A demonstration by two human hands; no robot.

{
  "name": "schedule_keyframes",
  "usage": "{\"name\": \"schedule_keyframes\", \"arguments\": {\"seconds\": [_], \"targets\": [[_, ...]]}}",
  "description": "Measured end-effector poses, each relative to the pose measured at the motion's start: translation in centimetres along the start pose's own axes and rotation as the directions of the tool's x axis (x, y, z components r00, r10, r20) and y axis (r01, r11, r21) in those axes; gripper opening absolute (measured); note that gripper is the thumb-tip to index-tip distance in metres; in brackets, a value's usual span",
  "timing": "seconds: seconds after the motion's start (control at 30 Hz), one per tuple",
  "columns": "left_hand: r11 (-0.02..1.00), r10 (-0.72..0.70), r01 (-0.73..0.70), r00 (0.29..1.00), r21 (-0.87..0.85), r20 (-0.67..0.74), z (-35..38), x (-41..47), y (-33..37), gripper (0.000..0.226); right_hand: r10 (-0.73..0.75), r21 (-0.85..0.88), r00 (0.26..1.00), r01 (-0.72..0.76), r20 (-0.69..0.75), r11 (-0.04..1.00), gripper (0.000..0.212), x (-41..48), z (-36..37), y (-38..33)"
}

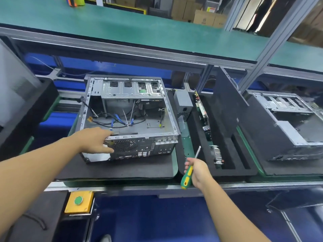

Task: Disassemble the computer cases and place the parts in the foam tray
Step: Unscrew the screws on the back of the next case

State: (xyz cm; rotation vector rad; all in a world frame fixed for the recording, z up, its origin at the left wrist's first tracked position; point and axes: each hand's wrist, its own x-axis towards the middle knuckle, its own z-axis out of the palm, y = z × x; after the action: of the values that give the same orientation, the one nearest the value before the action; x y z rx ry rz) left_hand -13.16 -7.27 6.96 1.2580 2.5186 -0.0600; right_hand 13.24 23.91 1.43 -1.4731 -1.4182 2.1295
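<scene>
Left hand (95, 139), arm outstretched, grips case (139, 149) at its rear edge; right hand (197, 170) clasps screwdriver (187, 177), shaft upward.

green-and-yellow screwdriver handle (186, 178), black foam tray (234, 170), silver case (129, 119), green belt (122, 27)

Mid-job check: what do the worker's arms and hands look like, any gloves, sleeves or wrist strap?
Left hand and right hand are bare, ungloved. Left forearm and right forearm are bare to the frame's edge; no sleeve, watch, ring or wrist strap shows.
</scene>
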Motion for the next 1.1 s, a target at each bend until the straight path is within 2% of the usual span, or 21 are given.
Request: {"name": "schedule_keyframes", "arguments": {"seconds": [0.07, 0.17, 0.27, 0.33, 0.43, 0.57, 0.97, 1.1], "targets": [[0.999, -0.019, 0.021, 0.997, 0.027, -0.076, 0.4, -0.2, 0.2, 0.061, -0.076, 0.036, 0.993, 0.072, 0.092, 0.997, 0.02, -1.4, 1.9, 0.8], [0.997, -0.024, 0.038, 0.979, 0.066, -0.202, 0.9, -0.6, 0.4, 0.061, -0.229, 0.094, 0.946, 0.213, 0.228, 0.973, 0.029, -3.5, 4.6, 1.7], [0.995, -0.042, 0.059, 0.977, 0.076, -0.211, 0.9, -0.6, 0.6, 0.055, -0.343, 0.06, 0.878, 0.343, 0.334, 0.937, 0.036, -5.6, 6.8, 2.6], [0.995, -0.046, 0.064, 0.976, 0.077, -0.211, 0.8, -0.7, 0.7, 0.051, -0.366, 0.018, 0.828, 0.397, 0.425, 0.918, 0.04, -7.0, 8.4, 3.3], [0.994, -0.038, 0.06, 0.972, 0.09, -0.233, 0.8, -0.8, 0.9, 0.048, -0.346, -0.052, 0.754, 0.448, 0.559, 0.893, 0.049, -8.8, 11.1, 4.0], [0.993, -0.05, 0.077, 0.964, 0.092, -0.262, 0.9, -0.9, 0.9, 0.049, -0.249, -0.189, 0.706, 0.48, 0.663, 0.857, 0.062, -10.4, 14.3, 5.1], [0.993, -0.049, 0.076, 0.961, 0.091, -0.274, 0.8, -0.8, 1.2, 0.034, -0.067, -0.268, 0.724, 0.338, 0.686, 0.902, 0.061, -11.3, 17.3, 6.0], [0.992, -0.042, 0.073, 0.959, 0.101, -0.28, 0.9, -0.7, 1.1, 0.033, -0.051, -0.266, 0.725, 0.316, 0.687, 0.911, 0.059, -11.3, 17.6, 5.9]]}}
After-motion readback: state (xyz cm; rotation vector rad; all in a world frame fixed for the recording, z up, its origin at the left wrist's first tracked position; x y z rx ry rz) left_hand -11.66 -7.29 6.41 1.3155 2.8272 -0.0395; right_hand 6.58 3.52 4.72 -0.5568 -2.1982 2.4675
